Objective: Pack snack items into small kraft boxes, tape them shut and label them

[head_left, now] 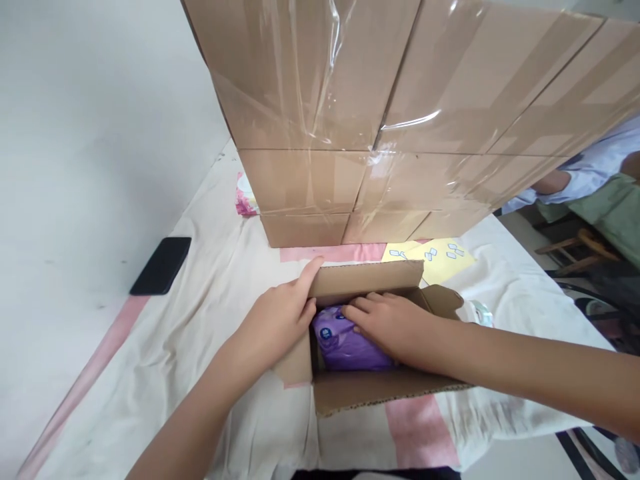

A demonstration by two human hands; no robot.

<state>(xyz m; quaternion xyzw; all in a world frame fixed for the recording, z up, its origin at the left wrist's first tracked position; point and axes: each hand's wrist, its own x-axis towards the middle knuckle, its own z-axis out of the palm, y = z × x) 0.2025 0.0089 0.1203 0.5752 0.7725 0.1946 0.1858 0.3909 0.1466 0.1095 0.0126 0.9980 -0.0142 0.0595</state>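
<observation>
A soft, shiny purple plastic packet (pixel 355 353) is contained in an open brown cardboard box (pixel 380 393), directly below the fingers of the right hand (pixel 393 323). These fingers are bent and kept close together upon its top — whether it is gripped or only pressed, it cannot be told. The fingers of the left hand (pixel 280 310) are placed at the box's left end, with one stretched apart toward the rear flap (pixel 383 277); a firm hold cannot be confirmed. The packet is judged to be light, squeezable, slightly slippery and not fragile; it should best be taken by its two sides, around the middle. Near the left fingers, a round dark blue emblem (pixel 325 333) is printed on it — its writing is too small to be read. Beyond both hands' fingers, no lettering can be read on the film-wrapped brown cartons (pixel 310 180).
</observation>
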